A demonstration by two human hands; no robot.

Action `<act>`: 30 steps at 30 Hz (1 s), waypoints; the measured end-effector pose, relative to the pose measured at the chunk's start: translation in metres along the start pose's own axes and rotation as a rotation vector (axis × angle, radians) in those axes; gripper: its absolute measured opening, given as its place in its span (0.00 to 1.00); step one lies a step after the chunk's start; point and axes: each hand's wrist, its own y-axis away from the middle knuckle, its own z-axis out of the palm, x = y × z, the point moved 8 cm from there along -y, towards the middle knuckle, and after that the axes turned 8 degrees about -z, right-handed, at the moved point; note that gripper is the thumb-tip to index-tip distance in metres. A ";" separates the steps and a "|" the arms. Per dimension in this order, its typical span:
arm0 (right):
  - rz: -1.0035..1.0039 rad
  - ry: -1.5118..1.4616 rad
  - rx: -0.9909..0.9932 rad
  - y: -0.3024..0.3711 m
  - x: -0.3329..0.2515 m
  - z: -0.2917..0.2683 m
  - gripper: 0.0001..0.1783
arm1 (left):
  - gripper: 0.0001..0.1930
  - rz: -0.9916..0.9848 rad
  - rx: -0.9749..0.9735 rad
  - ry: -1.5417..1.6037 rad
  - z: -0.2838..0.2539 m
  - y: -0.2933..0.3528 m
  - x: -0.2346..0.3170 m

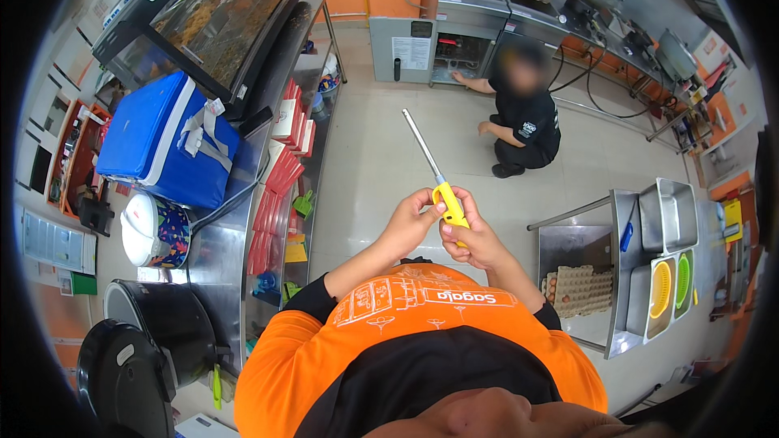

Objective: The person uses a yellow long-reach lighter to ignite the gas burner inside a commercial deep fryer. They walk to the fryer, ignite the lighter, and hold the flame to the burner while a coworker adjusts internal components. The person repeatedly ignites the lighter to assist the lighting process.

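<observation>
Probably light and stiff, the yellow lighter (441,183) is held near the middle: left hand (412,221) and right hand (477,242) close around its handle (451,206), the sensible hold; metal tube (420,144) points far left, exact finger contact partly hidden.

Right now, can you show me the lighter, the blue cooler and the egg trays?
Lighter (454,209), head view: on its yellow handle.
Cooler (146,130), head view: on its blue top.
Egg trays (586,290), head view: on the bumpy cardboard.
</observation>
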 end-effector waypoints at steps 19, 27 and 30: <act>-0.056 -0.140 0.091 0.003 -0.002 -0.016 0.13 | 0.35 -0.017 -0.231 0.020 0.040 0.011 -0.003; -0.169 -0.096 0.187 -0.002 0.005 -0.023 0.14 | 0.45 -0.043 -0.309 0.067 0.064 0.014 -0.010; -0.177 -0.089 0.181 -0.001 0.005 -0.025 0.13 | 0.45 -0.027 -0.295 0.039 0.065 0.014 -0.007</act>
